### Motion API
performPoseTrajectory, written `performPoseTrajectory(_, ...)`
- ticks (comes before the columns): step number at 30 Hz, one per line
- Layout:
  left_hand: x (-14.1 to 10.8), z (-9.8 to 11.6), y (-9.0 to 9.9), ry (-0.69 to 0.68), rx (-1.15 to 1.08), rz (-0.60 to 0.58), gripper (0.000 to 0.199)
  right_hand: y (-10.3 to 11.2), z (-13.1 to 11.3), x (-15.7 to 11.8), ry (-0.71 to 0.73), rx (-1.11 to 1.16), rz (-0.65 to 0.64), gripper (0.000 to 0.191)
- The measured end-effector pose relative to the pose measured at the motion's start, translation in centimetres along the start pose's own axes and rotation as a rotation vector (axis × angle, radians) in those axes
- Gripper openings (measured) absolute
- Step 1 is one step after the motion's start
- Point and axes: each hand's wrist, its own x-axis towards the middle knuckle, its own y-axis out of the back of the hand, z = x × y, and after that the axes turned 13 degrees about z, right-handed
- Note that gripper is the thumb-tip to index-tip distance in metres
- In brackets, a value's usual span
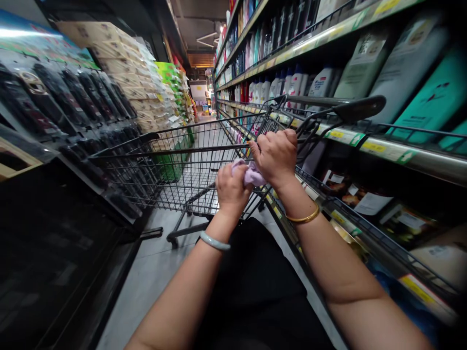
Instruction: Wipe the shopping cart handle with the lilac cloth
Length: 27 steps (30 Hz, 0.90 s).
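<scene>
Shopping cart point(204, 150), black wire: one, standing crosswise before me; landmark for all entries.
Lavender cloth point(254, 176): one, crumpled, at the cart's near rim, between my hands; bunched small, I judge, so that a curled palm can contain it.
Left hand point(232, 188): one, fingers curled nearly closed around the cloth, just this side of the cart's wires.
Right hand point(275, 154): one, folded into a fist at the cart's rim, seemingly gripping it, likely for steadiness; cloth touches its underside. Whether it also pinches a cloth end, I cannot tell.
Bottles point(323, 83): many, shelved right of the cart, likely upright so labels face the aisle.
Stacked packs point(120, 68): beyond the cart, leftward.
</scene>
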Motion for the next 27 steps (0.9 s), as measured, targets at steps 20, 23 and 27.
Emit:
performPoseTrajectory(20,-2.9,-5.7,1.0,0.324,0.048,0.077,0.032,0.0,0.1,-0.2,-0.033,0.085,-0.023,0.054)
performPoseTrajectory(23,-6.0,-6.6,0.8,0.354,0.043,0.047,0.027,0.0,0.1,-0.1,-0.033,0.064,-0.045,0.054)
performPoseTrajectory(27,-3.5,-5.7,2.3,0.311,0.019,0.100,0.029,0.0,0.1,-0.2,-0.032,0.067,-0.031,0.053)
